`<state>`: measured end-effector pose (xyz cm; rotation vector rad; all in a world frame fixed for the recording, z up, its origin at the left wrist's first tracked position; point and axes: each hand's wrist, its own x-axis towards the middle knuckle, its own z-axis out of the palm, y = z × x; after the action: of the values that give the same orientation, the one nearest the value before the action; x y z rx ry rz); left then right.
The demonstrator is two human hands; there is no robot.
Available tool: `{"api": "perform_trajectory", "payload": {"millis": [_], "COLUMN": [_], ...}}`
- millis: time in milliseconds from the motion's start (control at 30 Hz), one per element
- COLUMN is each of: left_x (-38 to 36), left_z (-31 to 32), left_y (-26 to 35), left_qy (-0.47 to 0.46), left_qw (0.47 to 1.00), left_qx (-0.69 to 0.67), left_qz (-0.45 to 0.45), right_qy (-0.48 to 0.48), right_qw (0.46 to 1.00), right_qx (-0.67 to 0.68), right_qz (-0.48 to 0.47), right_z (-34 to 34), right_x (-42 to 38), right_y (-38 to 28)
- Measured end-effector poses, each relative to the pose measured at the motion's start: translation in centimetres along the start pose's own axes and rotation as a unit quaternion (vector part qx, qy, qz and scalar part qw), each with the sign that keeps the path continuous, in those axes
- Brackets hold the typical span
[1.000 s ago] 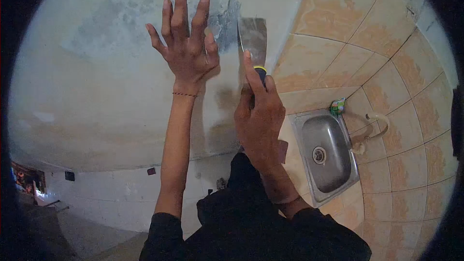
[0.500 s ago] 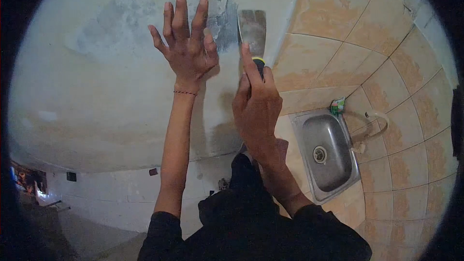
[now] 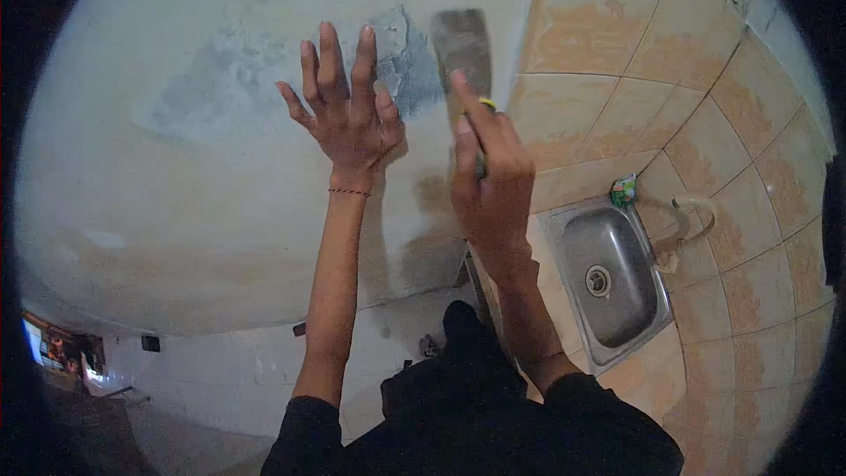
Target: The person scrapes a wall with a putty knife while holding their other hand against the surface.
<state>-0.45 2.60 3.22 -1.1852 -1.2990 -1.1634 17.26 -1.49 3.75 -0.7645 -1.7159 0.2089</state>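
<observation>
My right hand (image 3: 495, 187) is closed round the handle of a scraper, its index finger stretched along the wide, flat metal blade (image 3: 463, 42). The blade points up the pale wall (image 3: 220, 203), just right of a dark grey patch (image 3: 416, 70) where the paint is gone, with a ragged edge of coating beside it. Fingers spread, my left hand (image 3: 351, 128) lies against the wall left of that patch and covers part of the bare area. A thin cord bracelet (image 3: 350, 191) circles my left wrist. A lighter grey, mottled patch (image 3: 216, 79) spreads out farther left.
Orange-and-cream tiles (image 3: 586, 40) cover the adjoining wall on the right. Below them a steel sink (image 3: 608, 335) is set in a counter, with a green packet (image 3: 624, 189) at its corner and a curved tap (image 3: 702, 216) beside it. The floor (image 3: 211, 379) shows at lower left.
The scraper blade has moved up the wall relative to the grey patch, and my right hand has shifted right with its handle tilted. My left hand stays spread on the wall; the whole view shifted slightly.
</observation>
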Motion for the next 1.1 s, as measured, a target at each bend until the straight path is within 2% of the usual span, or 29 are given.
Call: {"api": "perform_trajectory", "payload": {"millis": [67, 167, 333, 400, 467, 567, 667, 767, 833, 900, 967, 1067, 1100], "left_x": [-0.1, -0.1, 0.0, 0.0, 0.2, 0.2, 0.1, 0.0, -0.2, -0.3, -0.4, -0.4, -0.4], "left_z": [-0.2, -0.3, -0.1, 0.1, -0.3, -0.1, 0.0, 0.0, -0.1, 0.1, 0.0, -0.1, -0.1], "left_y": [0.1, 0.2, 0.1, 0.1, 0.3, 0.2, 0.2, 0.0, -0.1, -0.2, -0.2, -0.2, -0.2], "left_qy": [-0.014, -0.016, -0.004, 0.006, -0.004, 0.001, 0.003, -0.007, -0.013, -0.008, -0.012, -0.019, -0.023], "left_qw": [1.0, 1.0, 1.0, 1.0, 1.0, 1.0, 1.0, 0.999, 0.999, 1.0, 1.0, 0.999, 0.999], "left_qx": [0.006, 0.0, -0.004, -0.006, 0.015, 0.023, 0.029, 0.04, 0.036, 0.022, 0.024, 0.028, 0.027], "left_qz": [-0.004, -0.003, 0.001, 0.004, -0.003, -0.005, -0.002, -0.002, -0.001, 0.0, 0.0, -0.002, -0.004], "right_qy": [-0.073, -0.076, -0.117, -0.145, -0.193, -0.092, -0.156, -0.176, -0.175, -0.181, -0.193, -0.224, -0.212], "right_qw": [0.995, 0.994, 0.987, 0.96, 0.871, 0.762, 0.665, 0.472, 0.374, 0.346, 0.391, 0.428, 0.421], "right_qx": [-0.03, -0.019, 0.078, 0.172, 0.302, 0.542, 0.639, 0.776, 0.82, 0.832, 0.821, 0.791, 0.792], "right_qz": [0.06, 0.08, 0.08, 0.165, 0.335, 0.343, 0.353, 0.378, 0.397, 0.393, 0.369, 0.376, 0.389], "right_z": [-0.2, 0.3, -2.6, -3.9, -5.4, -4.0, -3.5, -2.9, -1.5, -0.7, -0.4, 0.4, 0.6], "right_x": [-1.0, -4.7, -6.5, -6.1, -5.6, -6.5, -6.2, -5.7, -5.7, -5.1, -4.2, -4.6, -4.6], "right_y": [-0.5, 0.7, 1.5, 1.2, 0.2, 0.9, 1.3, 1.6, 2.2, 2.2, 1.3, 1.9, 1.8]}}
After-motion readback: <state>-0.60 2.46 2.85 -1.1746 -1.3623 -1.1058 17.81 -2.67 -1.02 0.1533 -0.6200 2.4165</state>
